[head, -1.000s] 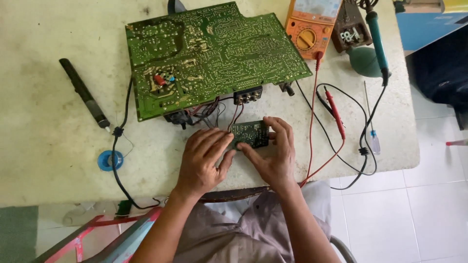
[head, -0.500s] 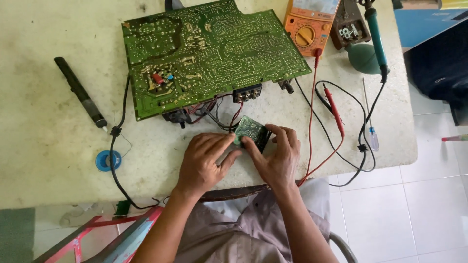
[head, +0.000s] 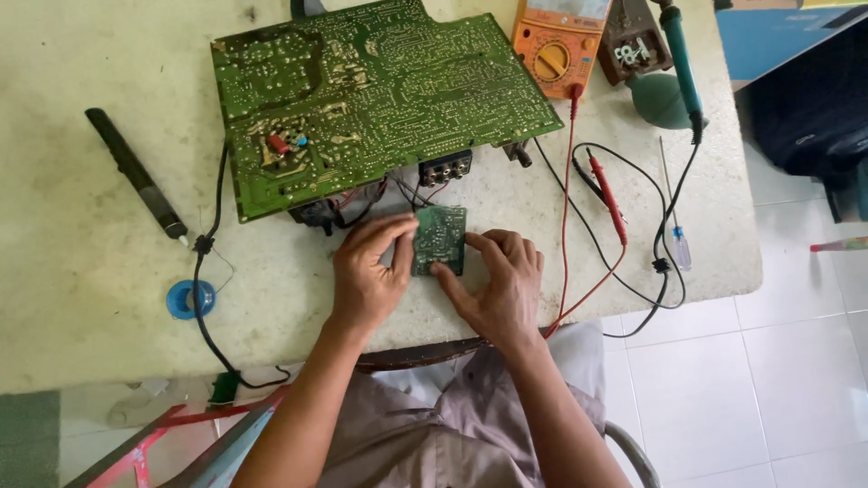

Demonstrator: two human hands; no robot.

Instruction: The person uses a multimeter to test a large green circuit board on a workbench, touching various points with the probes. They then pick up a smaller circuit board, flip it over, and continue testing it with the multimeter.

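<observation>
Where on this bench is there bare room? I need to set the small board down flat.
Bare tabletop lies left of the black handled tool and below the blue solder spool. A smaller patch sits along the front edge, right of the right hand, inside the looping leads. Crowded: around the large circuit board, orange multimeter and small board.

Small green circuit board [head: 439, 239], solder side up, flat on pale table, wired to large board

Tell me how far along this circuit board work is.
Set out: the large green board lies solder side up, with the orange multimeter and red probe beside it. In hand: the left hand and right hand hold the small board. Left: probes and soldering iron lie untouched.
</observation>
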